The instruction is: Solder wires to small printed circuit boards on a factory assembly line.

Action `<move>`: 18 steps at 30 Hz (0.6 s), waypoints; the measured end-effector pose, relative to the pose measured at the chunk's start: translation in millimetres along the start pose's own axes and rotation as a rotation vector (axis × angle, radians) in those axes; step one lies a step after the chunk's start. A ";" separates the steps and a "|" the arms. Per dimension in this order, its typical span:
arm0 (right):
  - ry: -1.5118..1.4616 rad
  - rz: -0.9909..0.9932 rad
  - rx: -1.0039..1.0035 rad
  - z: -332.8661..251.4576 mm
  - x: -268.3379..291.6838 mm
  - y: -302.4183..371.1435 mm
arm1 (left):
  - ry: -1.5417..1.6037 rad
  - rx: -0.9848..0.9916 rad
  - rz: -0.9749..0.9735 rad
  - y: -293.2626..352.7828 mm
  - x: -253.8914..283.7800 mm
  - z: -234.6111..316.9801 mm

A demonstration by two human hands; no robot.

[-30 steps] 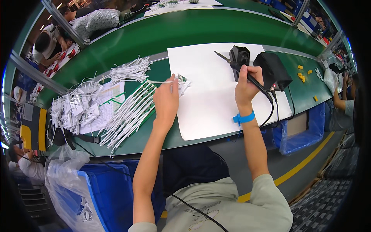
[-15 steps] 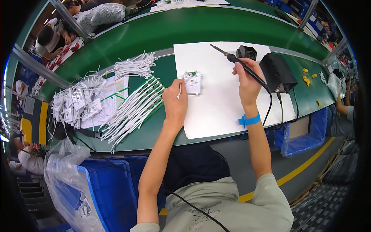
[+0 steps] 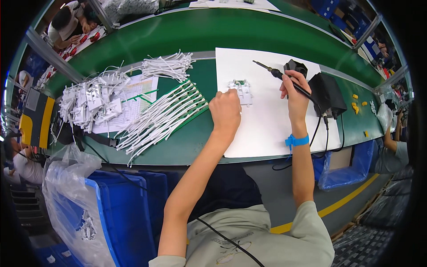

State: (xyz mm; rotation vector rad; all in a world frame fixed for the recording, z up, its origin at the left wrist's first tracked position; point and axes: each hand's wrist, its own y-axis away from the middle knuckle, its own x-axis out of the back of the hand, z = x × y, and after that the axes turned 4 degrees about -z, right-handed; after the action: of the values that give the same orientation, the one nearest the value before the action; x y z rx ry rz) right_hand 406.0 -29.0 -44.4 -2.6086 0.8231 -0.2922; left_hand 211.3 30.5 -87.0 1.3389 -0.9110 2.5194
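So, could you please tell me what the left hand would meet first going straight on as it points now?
Most likely the white plastic housing, just ahead of the left hand on the white sheet; whether they already touch is hard to tell.

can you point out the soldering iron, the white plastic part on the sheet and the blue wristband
Soldering iron (image 3: 276,73): head view, on its black handle
White plastic part (image 3: 245,96): head view, on its flat face
Blue wristband (image 3: 300,141): head view, middle of the band

Left fingers (image 3: 229,95) curled (right fingers (image 3: 297,75) too).
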 end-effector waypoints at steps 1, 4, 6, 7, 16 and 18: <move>0.036 0.013 -0.035 -0.1 -0.8 1.9 | 0.061 -0.023 -0.002 0.8 0.4 -0.4; -0.023 -0.016 -0.030 -1.0 -3.0 7.0 | 0.189 -0.083 0.035 4.8 0.8 -0.4; -0.017 -0.011 -0.062 -1.2 -1.2 8.0 | 0.258 -0.124 0.071 7.8 -0.4 1.4; -0.024 -0.013 -0.054 -0.3 -0.1 7.4 | 0.260 -0.124 0.045 9.6 -1.4 2.2; -0.008 -0.063 0.200 14.1 14.1 10.9 | 0.123 -0.102 -0.063 9.1 -16.0 9.8; 0.065 -0.071 0.245 13.2 11.9 18.0 | 0.114 -0.096 -0.067 6.8 -15.7 11.4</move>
State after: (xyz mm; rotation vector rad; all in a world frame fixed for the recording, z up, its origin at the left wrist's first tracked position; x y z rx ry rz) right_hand 410.5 -45.6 -63.0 -2.4120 0.6702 -0.4698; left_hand 226.0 20.8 -97.7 1.1650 -0.9343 2.4409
